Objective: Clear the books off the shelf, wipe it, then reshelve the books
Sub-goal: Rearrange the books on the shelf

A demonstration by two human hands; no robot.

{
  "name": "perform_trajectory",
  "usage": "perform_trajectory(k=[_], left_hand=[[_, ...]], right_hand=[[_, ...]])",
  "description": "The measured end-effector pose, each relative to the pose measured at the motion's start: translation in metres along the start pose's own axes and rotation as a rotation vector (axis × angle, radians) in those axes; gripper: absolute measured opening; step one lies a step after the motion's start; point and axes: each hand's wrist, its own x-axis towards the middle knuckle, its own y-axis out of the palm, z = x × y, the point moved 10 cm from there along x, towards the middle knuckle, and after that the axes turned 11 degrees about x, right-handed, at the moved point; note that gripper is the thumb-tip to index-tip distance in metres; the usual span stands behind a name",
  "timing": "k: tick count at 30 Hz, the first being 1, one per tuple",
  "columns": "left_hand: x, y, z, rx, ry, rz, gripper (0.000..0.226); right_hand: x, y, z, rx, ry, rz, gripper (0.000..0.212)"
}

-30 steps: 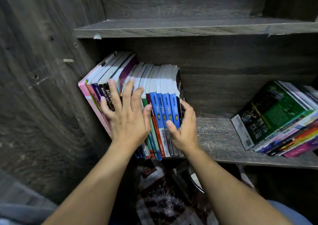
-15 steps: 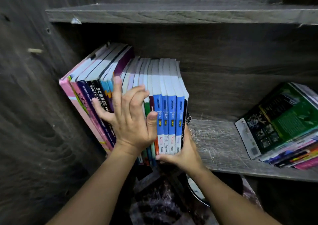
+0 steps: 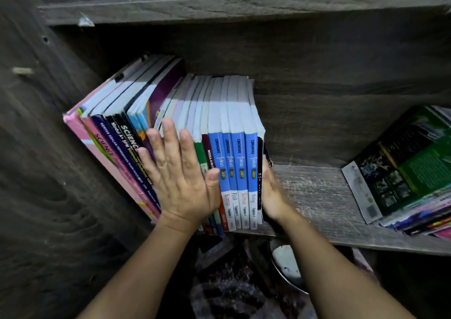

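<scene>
Wooden shelf, centre of the frame, seen from above and in front. A row of books stands on its left end, spines outward, leaning left against the side panel; the outermost is a pink book, and four blue spines stand near the row's right end. The left hand lies flat on the spines at the middle of the row, its fingers straight and spread, grasping nothing, the thumb touching the first blue spine. The right hand is set against the outer face of the last, black-spined book at the row's right end; it is blurred, and whether its fingers are curled or straight cannot be told. At the right edge of the frame a second stack of books lies tilted on the same shelf, well apart from the row. An upper shelf board crosses the top of the frame. Below the shelf, lower centre, part of a round metal bowl shows.
</scene>
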Motion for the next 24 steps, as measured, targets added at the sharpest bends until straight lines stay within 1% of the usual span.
perform_trajectory(k=[2,5,7,8,10,11,12,13,14,16,17,18,19,20,24], left_hand=[[0.001,0.001,0.001,-0.008,0.002,-0.004,0.067],[0.002,0.001,0.0,-0.068,0.029,-0.022,0.068],[0.002,-0.001,-0.007,-0.093,0.065,-0.046,0.069],[0.002,-0.002,-0.011,-0.086,0.075,-0.052,0.069],[0.002,0.0,-0.011,-0.036,0.059,-0.047,0.068],[0.001,0.001,-0.008,-0.008,0.031,-0.035,0.067],[0.0,0.001,-0.002,0.014,-0.005,-0.022,0.067],[0.0,0.002,0.003,0.031,-0.037,-0.014,0.066],[-0.001,0.002,0.007,0.045,-0.058,-0.009,0.066],[-0.001,0.001,0.009,0.059,-0.059,-0.001,0.067],[-0.001,0.0,0.009,0.059,-0.044,-0.002,0.067],[-0.001,-0.002,0.009,0.059,-0.026,-0.006,0.068],[-0.001,-0.003,0.009,0.065,-0.011,-0.01,0.068],[-0.002,-0.004,0.01,0.075,-0.003,-0.015,0.068],[-0.002,-0.001,0.015,0.09,-0.02,0.006,0.067]], right_hand=[[0.008,0.005,0.0,0.026,-0.006,-0.028,0.073],[0.015,0.011,0.0,0.219,0.004,-0.011,0.057],[0.019,0.015,-0.006,0.332,0.052,0.017,0.048],[0.02,0.016,-0.01,0.356,0.09,0.032,0.046],[0.016,0.014,-0.008,0.283,0.129,0.027,0.049],[0.012,0.008,0.001,0.195,0.09,-0.003,0.05],[0.005,0.0,0.016,0.111,0.003,-0.052,0.049],[-0.005,-0.008,0.041,0.05,-0.143,-0.12,0.049],[-0.02,-0.016,0.071,0.01,-0.34,-0.181,0.051],[-0.056,-0.019,0.129,-0.135,-0.706,-0.238,0.063],[-0.071,-0.015,0.149,-0.245,-0.837,-0.242,0.067],[-0.081,-0.008,0.162,-0.353,-0.926,-0.236,0.07],[-0.088,-0.001,0.17,-0.426,-0.97,-0.225,0.072],[-0.09,0.002,0.173,-0.461,-0.973,-0.216,0.073],[-0.092,0.006,0.176,-0.452,-0.889,-0.193,0.071]])
